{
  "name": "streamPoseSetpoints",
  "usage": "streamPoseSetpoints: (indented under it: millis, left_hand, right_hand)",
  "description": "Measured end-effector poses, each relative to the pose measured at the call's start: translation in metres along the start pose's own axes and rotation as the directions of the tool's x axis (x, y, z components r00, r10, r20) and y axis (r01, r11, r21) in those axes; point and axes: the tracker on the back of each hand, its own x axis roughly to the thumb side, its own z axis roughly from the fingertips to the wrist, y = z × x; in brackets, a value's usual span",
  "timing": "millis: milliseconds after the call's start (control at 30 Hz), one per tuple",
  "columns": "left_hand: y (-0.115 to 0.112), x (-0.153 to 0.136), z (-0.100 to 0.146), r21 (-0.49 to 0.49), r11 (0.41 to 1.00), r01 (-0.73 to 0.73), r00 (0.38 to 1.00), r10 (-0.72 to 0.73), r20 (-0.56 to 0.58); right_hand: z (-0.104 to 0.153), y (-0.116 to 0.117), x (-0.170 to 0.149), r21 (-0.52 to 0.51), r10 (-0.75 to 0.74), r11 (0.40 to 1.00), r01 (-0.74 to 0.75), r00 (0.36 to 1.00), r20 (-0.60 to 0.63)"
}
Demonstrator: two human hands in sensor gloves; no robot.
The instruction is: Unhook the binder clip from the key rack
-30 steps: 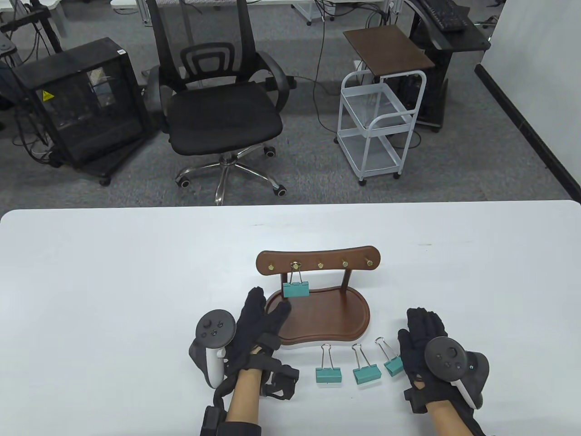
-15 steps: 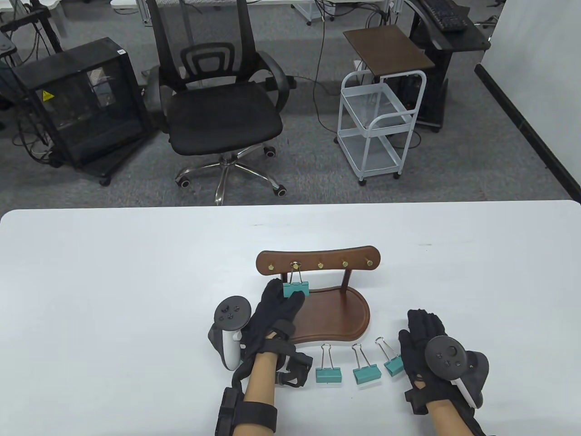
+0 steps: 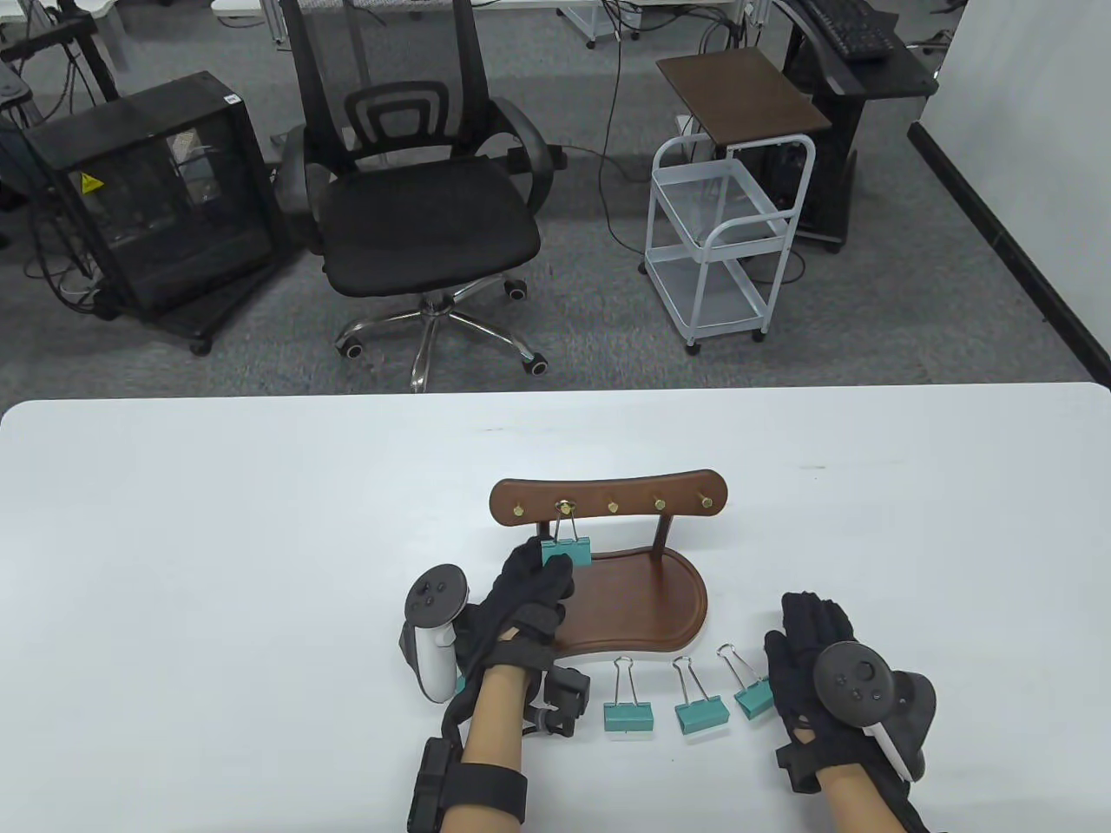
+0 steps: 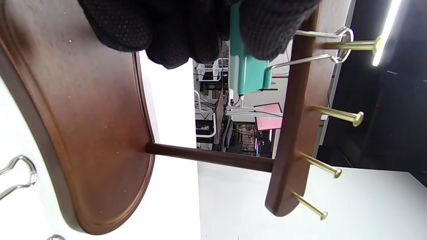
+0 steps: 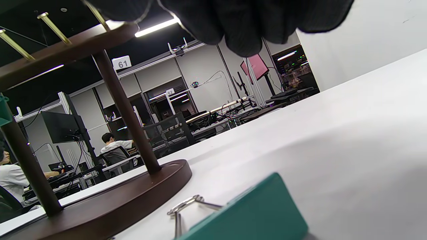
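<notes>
A dark wooden key rack [image 3: 608, 503] with brass pegs stands on its wooden base [image 3: 642, 607] mid-table. A teal binder clip [image 3: 568, 550] hangs by its wire handles from the second peg from the left. My left hand [image 3: 538, 577] pinches the clip's teal body; in the left wrist view the fingers [image 4: 267, 30] close on the clip [image 4: 248, 75], whose handles loop over a peg [image 4: 353, 45]. My right hand [image 3: 811, 646] rests flat on the table, right of the base, holding nothing.
Three more teal binder clips [image 3: 628, 713] [image 3: 701, 711] [image 3: 752, 697] lie on the white table [image 3: 260, 538] in front of the base; the rightmost one lies against my right hand and shows in the right wrist view [image 5: 253, 213]. An office chair [image 3: 425, 208] and a white cart [image 3: 720, 252] stand beyond the table.
My left hand moved forward and right over the base to the hanging clip, and its fingers closed on the teal body. The right hand stayed still.
</notes>
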Motion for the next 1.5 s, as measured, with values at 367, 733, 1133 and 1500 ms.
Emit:
streamPoseSetpoints:
  millis: [367, 733, 1133, 1500]
  left_hand:
    - [0.007, 0.0, 0.002, 0.008, 0.999, -0.035, 0.999, 0.034, 0.036]
    - [0.009, 0.001, 0.001, 0.002, 0.999, -0.047, 0.997, 0.047, 0.055]
    - [0.014, 0.003, 0.003, -0.039, 0.997, -0.067, 0.993, 0.07, 0.091]
    - [0.011, 0.006, 0.012, -0.057, 0.997, -0.045, 0.99, 0.052, 0.133]
  right_hand:
    - [0.0, 0.001, 0.0, 0.005, -0.002, 1.0, 0.002, 1.0, 0.002]
    - [0.0, 0.001, 0.0, 0.003, -0.007, 1.0, 0.007, 1.0, 0.002]
    - [0.0, 0.001, 0.0, 0.001, -0.013, 1.0, 0.013, 1.0, -0.001]
    - [-0.001, 0.001, -0.001, -0.002, -0.025, 1.0, 0.025, 1.0, -0.003]
